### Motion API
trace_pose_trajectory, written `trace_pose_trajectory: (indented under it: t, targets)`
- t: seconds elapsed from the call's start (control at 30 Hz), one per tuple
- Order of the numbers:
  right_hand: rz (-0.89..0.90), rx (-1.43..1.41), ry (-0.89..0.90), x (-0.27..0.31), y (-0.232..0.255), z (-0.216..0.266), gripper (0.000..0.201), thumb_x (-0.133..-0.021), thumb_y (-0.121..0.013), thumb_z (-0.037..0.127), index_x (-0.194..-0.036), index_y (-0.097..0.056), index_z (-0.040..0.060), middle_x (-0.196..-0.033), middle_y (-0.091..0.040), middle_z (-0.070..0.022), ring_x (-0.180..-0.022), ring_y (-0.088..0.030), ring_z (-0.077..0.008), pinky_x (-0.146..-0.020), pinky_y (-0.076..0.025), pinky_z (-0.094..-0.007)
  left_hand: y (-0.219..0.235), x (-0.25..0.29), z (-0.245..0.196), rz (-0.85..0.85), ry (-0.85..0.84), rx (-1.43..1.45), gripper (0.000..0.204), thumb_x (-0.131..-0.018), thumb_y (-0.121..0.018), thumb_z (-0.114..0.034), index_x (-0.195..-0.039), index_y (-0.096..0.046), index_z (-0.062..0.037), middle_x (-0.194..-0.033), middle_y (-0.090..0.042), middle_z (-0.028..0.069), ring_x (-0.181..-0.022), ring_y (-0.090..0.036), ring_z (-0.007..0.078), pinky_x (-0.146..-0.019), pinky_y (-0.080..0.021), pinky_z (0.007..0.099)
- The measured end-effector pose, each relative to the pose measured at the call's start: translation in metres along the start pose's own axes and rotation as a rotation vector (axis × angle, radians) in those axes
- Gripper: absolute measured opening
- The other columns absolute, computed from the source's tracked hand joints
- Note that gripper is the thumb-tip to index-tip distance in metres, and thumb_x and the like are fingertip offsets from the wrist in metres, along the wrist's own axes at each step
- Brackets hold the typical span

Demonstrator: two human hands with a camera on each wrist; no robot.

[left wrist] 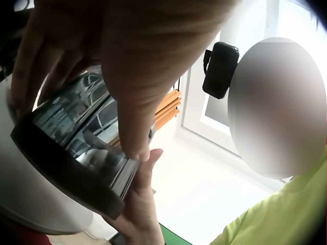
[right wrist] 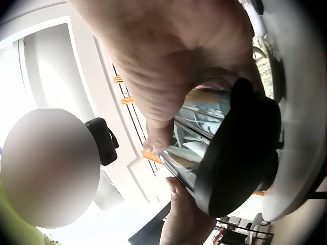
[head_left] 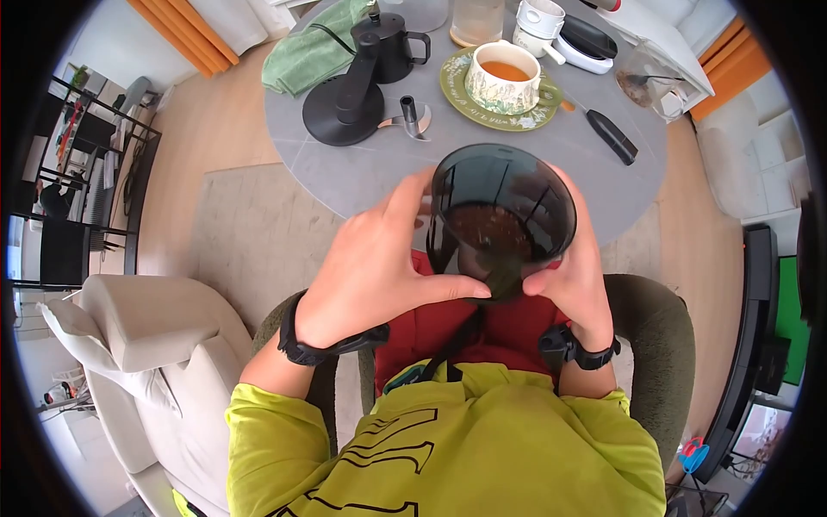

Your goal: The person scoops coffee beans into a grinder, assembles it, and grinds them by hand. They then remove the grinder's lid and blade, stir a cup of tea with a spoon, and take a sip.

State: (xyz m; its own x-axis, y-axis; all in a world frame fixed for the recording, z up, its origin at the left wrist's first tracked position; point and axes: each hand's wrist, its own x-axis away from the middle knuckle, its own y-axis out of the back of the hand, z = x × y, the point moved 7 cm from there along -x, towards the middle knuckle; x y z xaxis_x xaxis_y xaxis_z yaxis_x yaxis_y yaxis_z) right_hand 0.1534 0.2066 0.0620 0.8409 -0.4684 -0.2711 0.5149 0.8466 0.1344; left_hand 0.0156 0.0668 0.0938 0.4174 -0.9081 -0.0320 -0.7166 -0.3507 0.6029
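Note:
A smoky translucent bowl with dark brown contents is held up between both hands, over the lap and near the table edge. My left hand grips its left side, thumb along the near side and fingers round the wall. On the opposite side my right hand grips it, its thumb near the left thumb. Both wrist views show the bowl's dark base, with the bowl tilted. Beyond it on the table lie a curved metal blade with a black hub and a round black piece with a raised arm.
The grey round table carries a patterned cup of amber liquid on a green plate. Around these stand a black moka pot, a green towel and a black slim object. A pale sofa stands at left.

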Motion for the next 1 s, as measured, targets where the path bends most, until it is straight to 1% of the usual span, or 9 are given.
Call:
trace_pose_trajectory:
  t: [0.13, 0.23, 0.3, 0.53, 0.67, 0.77, 0.83, 0.9, 1.0]
  targets:
    - [-0.051, 0.068, 0.093, -0.005, -0.008, 0.013, 0.112, -0.059, -0.094, 0.022, -0.147, -0.029, -0.0012, -0.143, -0.046, -0.015, -0.133, -0.046, -0.0277, -0.11, -0.036, -0.0401, 0.007, -0.002, -0.01, -0.081, -0.17, -0.121, 0.097, -0.064, -0.089, -0.016, -0.143, -0.034, 0.0002, -0.134, -0.055, 0.0219, -0.127, -0.054, 0.0375, -0.103, -0.045, 0.042]
    - [-0.039, 0.205, 0.157, -0.009, -0.01, 0.019, 0.115, -0.058, -0.094, 0.02, -0.149, -0.026, -0.0008, -0.146, -0.043, -0.0168, -0.135, -0.045, -0.0302, -0.111, -0.036, -0.0414, 0.005, -0.005, -0.011, -0.139, -0.298, -0.119, 0.094, -0.067, -0.085, -0.01, -0.143, -0.031, -0.0007, -0.143, -0.048, 0.0215, -0.134, -0.047, 0.0363, -0.108, -0.041, 0.0419]
    - [-0.071, 0.273, 0.214, -0.008, -0.009, 0.013, 0.127, -0.051, -0.097, 0.02, -0.151, -0.02, 0.0008, -0.153, -0.032, -0.0191, -0.138, -0.04, -0.0311, -0.116, -0.033, -0.0429, 0.003, -0.007, -0.012, -0.158, -0.335, -0.11, 0.094, -0.066, -0.084, -0.006, -0.143, -0.031, -0.0013, -0.145, -0.046, 0.0213, -0.135, -0.046, 0.0363, -0.109, -0.04, 0.0418]
    - [-0.088, 0.4, 0.338, -0.006, -0.007, 0.017, 0.122, -0.056, -0.096, 0.023, -0.15, -0.022, 0.0004, -0.155, -0.028, -0.0224, -0.14, -0.039, -0.0335, -0.115, -0.033, -0.0436, -0.001, -0.01, -0.013, -0.258, -0.52, -0.123, 0.098, -0.06, -0.08, 0.008, -0.142, -0.028, -0.0024, -0.149, -0.042, 0.0219, -0.138, -0.043, 0.0372, -0.113, -0.037, 0.0424]
    - [-0.072, 0.442, 0.338, -0.007, -0.007, 0.018, 0.121, -0.057, -0.096, 0.028, -0.15, -0.022, 0.0006, -0.155, -0.028, -0.023, -0.139, -0.039, -0.0339, -0.115, -0.034, -0.044, -0.003, -0.01, -0.011, -0.252, -0.505, -0.125, 0.096, -0.062, -0.081, 0.006, -0.142, -0.028, -0.0024, -0.148, -0.042, 0.0225, -0.138, -0.043, 0.0365, -0.112, -0.038, 0.0424]
    - [-0.058, 0.456, 0.316, -0.006, -0.007, 0.022, 0.123, -0.057, -0.095, 0.029, -0.151, -0.021, 0.0004, -0.155, -0.029, -0.0233, -0.139, -0.039, -0.0343, -0.114, -0.034, -0.0439, -0.002, -0.009, -0.012, -0.255, -0.462, -0.06, 0.087, -0.068, -0.077, 0.005, -0.142, -0.031, 0.0003, -0.146, -0.044, 0.0203, -0.131, -0.048, 0.0399, -0.106, -0.045, 0.0416]
    - [-0.049, 0.471, 0.317, -0.005, -0.009, 0.027, 0.124, -0.057, -0.095, 0.03, -0.151, -0.02, -0.0001, -0.154, -0.029, -0.0233, -0.139, -0.04, -0.0345, -0.114, -0.033, -0.0437, -0.006, -0.011, -0.001, -0.154, -0.284, 0.053, 0.09, -0.069, -0.081, 0.001, -0.142, -0.03, 0.0005, -0.142, -0.048, 0.0201, -0.13, -0.05, 0.0373, -0.106, -0.045, 0.0404]
    - [-0.096, 0.394, 0.298, -0.004, -0.006, 0.034, 0.116, -0.056, -0.093, 0.031, -0.148, -0.03, 0.0007, -0.149, -0.041, -0.021, -0.133, -0.045, -0.0384, -0.109, -0.038, -0.0451, -0.012, -0.013, 0.008, -0.1, -0.241, 0.187, 0.092, -0.068, -0.084, -0.002, -0.143, -0.03, 0.0, -0.14, -0.049, 0.0191, -0.129, -0.052, 0.0337, -0.106, -0.045, 0.0398]
    - [-0.065, 0.496, 0.262, -0.003, -0.002, 0.045, 0.117, -0.051, -0.094, 0.032, -0.147, -0.035, 0.0001, -0.144, -0.046, -0.0202, -0.128, -0.049, -0.038, -0.106, -0.04, -0.0442, -0.023, -0.015, 0.02, 0.026, -0.15, 0.423, 0.099, -0.066, -0.089, -0.005, -0.145, -0.029, -0.0016, -0.141, -0.049, 0.0145, -0.131, -0.05, 0.0262, -0.109, -0.042, 0.0385]
